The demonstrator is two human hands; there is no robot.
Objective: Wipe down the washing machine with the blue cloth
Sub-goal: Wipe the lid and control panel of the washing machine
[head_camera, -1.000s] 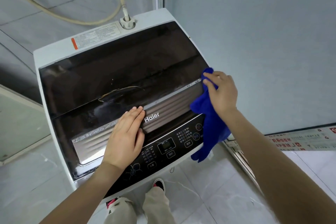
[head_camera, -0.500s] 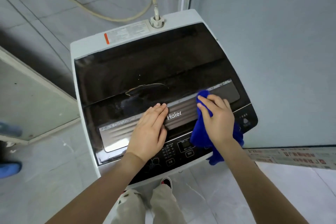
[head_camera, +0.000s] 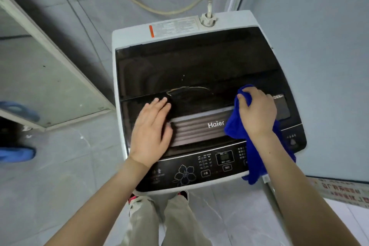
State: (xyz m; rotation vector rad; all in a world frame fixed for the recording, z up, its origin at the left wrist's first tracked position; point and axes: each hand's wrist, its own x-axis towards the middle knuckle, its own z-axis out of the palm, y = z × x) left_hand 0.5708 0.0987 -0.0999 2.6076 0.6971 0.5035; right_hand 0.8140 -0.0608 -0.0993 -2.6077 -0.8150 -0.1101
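1. Both hands are on the washing machine (head_camera: 127,38). My left hand (head_camera: 150,132) lies flat, fingers straight and close together, pressing on the dark lid (head_camera: 195,66) just left of the Haier badge (head_camera: 216,124). My right hand (head_camera: 256,114), just right of the badge, has its fingers curled round a bunch of the blue cloth (head_camera: 233,130).
2. That cloth sits under the right palm beside the badge. Its loose tail hangs down over the control panel (head_camera: 199,171) below the badge and past the front edge.
3. I judge the step in hand to be wiping the ribbed strip around the badge. To do it well I would brace with the left hand, spread the cloth flatter, and stroke along the ribs across the badge in overlapping passes.
4. I would gather the tail first, so it does not drag over the buttons.
5. A pale curved mark (head_camera: 189,88) above the badge deserves a pass; I cannot tell whether it is a scratch or residue.
6. Count: two hands, one cloth, one machine, one lid, one hose (head_camera: 159,11) far above the badge, and one display (head_camera: 224,157) below it.
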